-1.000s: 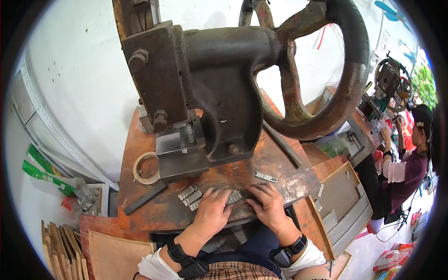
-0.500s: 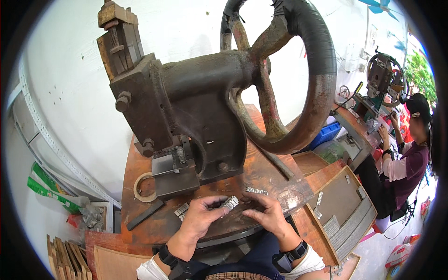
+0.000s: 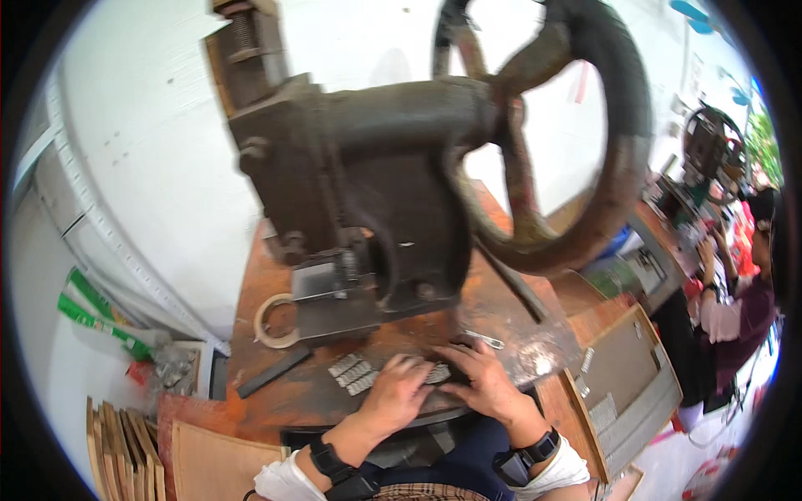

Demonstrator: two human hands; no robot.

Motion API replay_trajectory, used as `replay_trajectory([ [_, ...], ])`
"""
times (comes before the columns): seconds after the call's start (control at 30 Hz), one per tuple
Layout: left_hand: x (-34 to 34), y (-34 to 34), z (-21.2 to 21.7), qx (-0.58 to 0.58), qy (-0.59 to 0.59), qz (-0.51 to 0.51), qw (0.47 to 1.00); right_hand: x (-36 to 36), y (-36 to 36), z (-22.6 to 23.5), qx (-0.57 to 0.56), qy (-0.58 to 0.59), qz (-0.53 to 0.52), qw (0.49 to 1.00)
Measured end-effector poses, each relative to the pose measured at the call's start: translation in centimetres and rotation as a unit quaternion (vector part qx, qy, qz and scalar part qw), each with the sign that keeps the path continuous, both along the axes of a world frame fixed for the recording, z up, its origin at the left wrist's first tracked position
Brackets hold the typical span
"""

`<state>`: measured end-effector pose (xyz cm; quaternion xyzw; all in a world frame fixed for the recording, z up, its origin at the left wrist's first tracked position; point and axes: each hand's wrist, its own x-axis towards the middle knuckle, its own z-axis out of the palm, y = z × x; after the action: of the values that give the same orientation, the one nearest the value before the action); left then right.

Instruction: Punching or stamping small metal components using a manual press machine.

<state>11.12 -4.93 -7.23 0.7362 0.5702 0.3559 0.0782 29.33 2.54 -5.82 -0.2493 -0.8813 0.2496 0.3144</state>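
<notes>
My left hand (image 3: 396,396) is low over the front of the bench, its fingers bent and closed on a small bundle of silvery metal link strips (image 3: 437,373). From the other side my right hand (image 3: 486,381) curls thumb and fingers about the same bundle; its exact contact is blurred. Beside my left hand several similar link strips (image 3: 352,373) lie side by side on the wood. Another short strip (image 3: 484,339) rests just beyond my right fingers. Behind both hands stands a dark hand press (image 3: 401,192) with a metal block (image 3: 322,282) under its ram.
A big handwheel (image 3: 622,167) rises at the press's right. On the worn wooden bench (image 3: 535,334) lie a tape ring (image 3: 266,321) and a dark flat bar (image 3: 274,373). A wooden tray (image 3: 639,367) of strips stands right. Another person (image 3: 735,309) works at a machine far right.
The bundle and my left hand have come down toward the bench, and my right hand has closed in on it. More loose strips show beside my left hand. The whole view has shifted.
</notes>
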Motion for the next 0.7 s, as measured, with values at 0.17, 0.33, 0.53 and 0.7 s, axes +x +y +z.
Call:
replay_trajectory([
  [0.17, 1.0, -0.1, 0.4, 0.052, 0.000, 0.033, 0.998, 0.5, 0.1, 0.5, -0.038, -0.032, -0.018, 0.999],
  [0.33, 0.0, -1.0, -0.7, 0.052, 0.037, 0.027, 0.998, -0.9, -0.1, 0.3, -0.056, -0.034, -0.029, 0.997],
  [0.53, 0.1, -1.1, 0.6, 0.057, 0.091, 0.089, 0.990, -0.8, 0.0, 0.1, -0.029, -0.036, -0.046, 0.998],
  [0.7, 0.0, -0.2, -0.8, 0.037, 0.070, 0.021, 0.997, -0.6, -0.2, -0.6, 0.001, -0.031, -0.077, 0.997],
])
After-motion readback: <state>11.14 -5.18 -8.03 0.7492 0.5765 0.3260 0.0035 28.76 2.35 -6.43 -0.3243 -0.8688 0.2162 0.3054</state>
